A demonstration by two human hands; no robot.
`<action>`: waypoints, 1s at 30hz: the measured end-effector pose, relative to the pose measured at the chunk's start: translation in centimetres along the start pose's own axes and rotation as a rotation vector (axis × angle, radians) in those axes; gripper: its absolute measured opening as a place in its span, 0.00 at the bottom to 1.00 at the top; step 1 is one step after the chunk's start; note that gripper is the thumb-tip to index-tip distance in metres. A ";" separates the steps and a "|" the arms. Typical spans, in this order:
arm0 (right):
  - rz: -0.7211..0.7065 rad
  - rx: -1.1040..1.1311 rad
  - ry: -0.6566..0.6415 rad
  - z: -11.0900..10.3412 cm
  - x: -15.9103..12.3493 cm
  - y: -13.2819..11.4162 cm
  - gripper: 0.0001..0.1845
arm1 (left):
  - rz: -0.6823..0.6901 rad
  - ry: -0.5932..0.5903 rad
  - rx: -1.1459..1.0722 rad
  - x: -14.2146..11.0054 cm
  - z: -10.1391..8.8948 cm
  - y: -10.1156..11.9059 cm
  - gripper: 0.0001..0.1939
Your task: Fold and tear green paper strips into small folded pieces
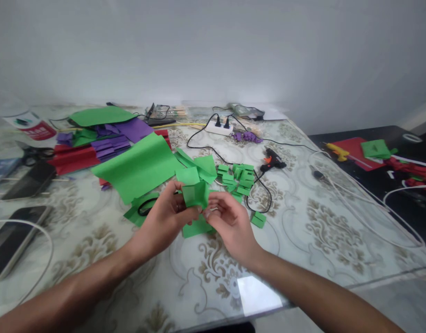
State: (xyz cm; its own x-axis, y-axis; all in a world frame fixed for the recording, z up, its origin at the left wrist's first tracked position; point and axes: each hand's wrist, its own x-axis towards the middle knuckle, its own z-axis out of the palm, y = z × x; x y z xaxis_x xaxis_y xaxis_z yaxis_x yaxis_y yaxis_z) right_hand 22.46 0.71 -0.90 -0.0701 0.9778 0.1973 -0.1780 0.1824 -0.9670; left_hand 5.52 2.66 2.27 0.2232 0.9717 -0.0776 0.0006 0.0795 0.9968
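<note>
A small folded piece of green paper [195, 194] is held up over the table between both hands. My left hand [166, 212] pinches it from the left with the thumb at its lower edge. On the other side my right hand [232, 222] has its thumb and fingers closed at the paper's right edge. Beneath and behind lie more green paper pieces [205, 167], and a large green sheet [140, 164] curls to the left. The black handle [146, 206] of what looks like scissors shows beside my left hand. Several small folded green pieces [241, 178] form a pile beyond my right hand.
A black glue gun [273, 160] and a white power strip [219, 127] with cables lie farther back. Purple and red papers [76, 157] are stacked left, near scissors [33, 152] and phones [21, 236]. A yellow glue gun [337, 151] rests on the dark surface at right.
</note>
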 end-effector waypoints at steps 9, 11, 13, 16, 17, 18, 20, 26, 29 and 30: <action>-0.012 0.021 -0.029 0.2 0.1 0.0 0.08 | -0.010 -0.007 -0.048 0.1 -0.2 0.4 0.18; -0.002 0.022 -0.031 0.2 0.0 -0.1 0.07 | -0.008 -0.008 -0.031 0.0 -0.1 0.6 0.18; -0.014 0.014 -0.033 0.1 -0.1 -0.2 0.09 | -0.011 0.001 0.008 0.0 -0.1 0.7 0.17; -0.060 -0.021 -0.035 0.0 -0.2 -0.4 0.12 | 0.005 0.031 0.045 -0.1 -0.1 0.8 0.17; -0.076 -0.029 -0.036 -0.1 -0.2 -0.4 0.12 | 0.006 0.036 0.051 -0.1 -0.2 0.9 0.17; -0.087 -0.034 -0.034 -0.1 -0.2 -0.5 0.13 | 0.005 0.039 0.057 -0.1 -0.2 0.9 0.17; -0.091 -0.030 -0.025 -0.1 -0.2 -0.7 0.12 | -0.005 0.040 0.055 -0.2 -0.4 0.8 0.18; 0.022 0.100 0.021 0.1 -0.4 -1.2 0.09 | 0.051 -0.069 -0.025 -0.1 -1.2 0.5 0.17; 0.097 0.161 0.042 0.2 -0.3 -1.4 0.08 | 0.063 -0.169 -0.126 0.2 -1.6 0.0 0.16; 0.117 0.166 0.034 0.2 -0.2 -1.4 0.09 | 0.054 -0.200 -0.160 0.3 -1.7 -0.2 0.16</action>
State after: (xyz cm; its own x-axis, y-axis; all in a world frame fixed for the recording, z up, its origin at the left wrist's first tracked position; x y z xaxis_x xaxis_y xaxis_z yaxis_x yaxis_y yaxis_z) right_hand 22.57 0.21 0.46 -0.0674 0.9948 0.0767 -0.3297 0.0504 -0.9427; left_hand 3.89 3.30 2.06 0.4066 0.9136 -0.0032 -0.1673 0.0779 0.9828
